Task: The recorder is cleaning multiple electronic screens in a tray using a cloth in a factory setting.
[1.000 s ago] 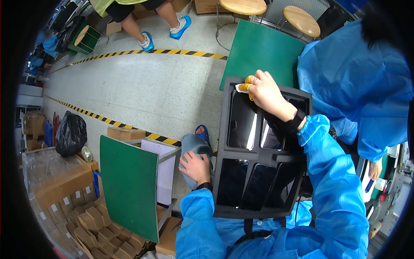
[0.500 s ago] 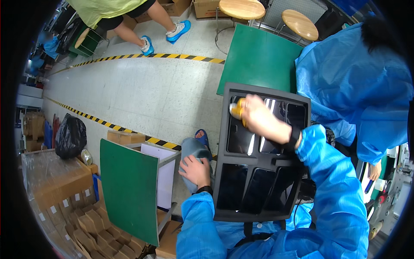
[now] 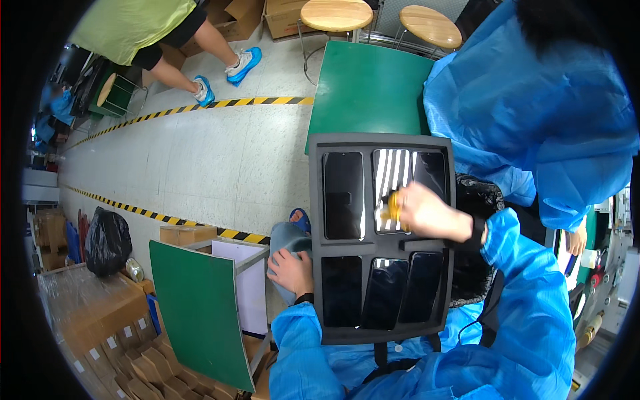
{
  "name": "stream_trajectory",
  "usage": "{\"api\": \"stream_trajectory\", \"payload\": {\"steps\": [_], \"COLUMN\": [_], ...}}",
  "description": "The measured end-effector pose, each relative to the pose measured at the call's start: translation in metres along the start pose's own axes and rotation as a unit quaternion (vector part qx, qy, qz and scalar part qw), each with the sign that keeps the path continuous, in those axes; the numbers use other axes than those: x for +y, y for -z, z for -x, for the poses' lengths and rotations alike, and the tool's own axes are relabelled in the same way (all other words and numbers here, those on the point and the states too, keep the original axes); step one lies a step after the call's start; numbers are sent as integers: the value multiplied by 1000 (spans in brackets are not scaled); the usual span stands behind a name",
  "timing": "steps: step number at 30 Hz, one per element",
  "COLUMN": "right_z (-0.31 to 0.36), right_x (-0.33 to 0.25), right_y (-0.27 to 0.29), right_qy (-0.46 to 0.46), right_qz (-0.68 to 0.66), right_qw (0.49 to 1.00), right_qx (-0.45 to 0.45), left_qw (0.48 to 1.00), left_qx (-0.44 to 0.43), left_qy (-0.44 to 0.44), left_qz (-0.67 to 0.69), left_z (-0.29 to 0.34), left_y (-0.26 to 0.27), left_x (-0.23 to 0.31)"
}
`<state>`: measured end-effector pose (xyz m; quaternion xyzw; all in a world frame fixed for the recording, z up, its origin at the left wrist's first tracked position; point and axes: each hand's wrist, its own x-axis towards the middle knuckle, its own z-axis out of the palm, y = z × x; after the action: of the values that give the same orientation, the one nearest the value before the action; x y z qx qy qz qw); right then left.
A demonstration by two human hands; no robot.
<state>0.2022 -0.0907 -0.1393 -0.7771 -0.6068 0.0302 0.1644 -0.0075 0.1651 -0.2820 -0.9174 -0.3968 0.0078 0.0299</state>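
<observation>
A black foam tray [image 3: 381, 247] lies across my lap with several dark smartphones in its recesses. My right hand [image 3: 424, 212] is closed around a small yellow tool [image 3: 394, 208], blurred, its exact kind unclear. Hand and tool are over the lower part of the far middle phone [image 3: 392, 175], whose glass reflects bright stripes; whether they touch cannot be told. At the far left of the tray sits another phone [image 3: 344, 193]. In the near row, the middle phone [image 3: 385, 293] lies tilted in its slot. My left hand [image 3: 291, 271] rests on my knee, left of the tray, fingers spread.
Beyond the tray stands a green-topped table [image 3: 367, 87], with wooden stools [image 3: 337, 15] behind it. Someone in a blue smock [image 3: 533, 113] is close on the right. A green panel [image 3: 197, 307] and cardboard boxes [image 3: 100, 300] are at left. Another person's legs [image 3: 190, 60] show far left.
My right hand and the yellow tool have moved from the far left phone to the far middle one. The tray appears further left and straighter in view. My left hand stays on the knee.
</observation>
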Motion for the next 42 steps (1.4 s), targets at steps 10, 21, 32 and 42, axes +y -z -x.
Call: {"api": "stream_trajectory", "payload": {"steps": [10, 21, 32, 42], "right_z": [-1, -21, -23, -24], "right_x": [-24, 4, 27, 57], "right_y": [-5, 3, 5, 15], "right_qy": [87, 29, -21, -156], "right_qz": [2, 33, 114, 144], "right_qw": [995, 999, 992, 974], "right_qx": [-42, 14, 54, 83], "left_qw": [1000, 1000, 1000, 999], "left_qx": [8, 20, 4, 36], "left_qy": [0, -2, 1, -17], "left_qz": [-30, -17, -22, -36], "left_z": [2, 2, 1, 1], "left_y": [0, 0, -2, -17], "left_x": [1, 0, -4, -3]}}
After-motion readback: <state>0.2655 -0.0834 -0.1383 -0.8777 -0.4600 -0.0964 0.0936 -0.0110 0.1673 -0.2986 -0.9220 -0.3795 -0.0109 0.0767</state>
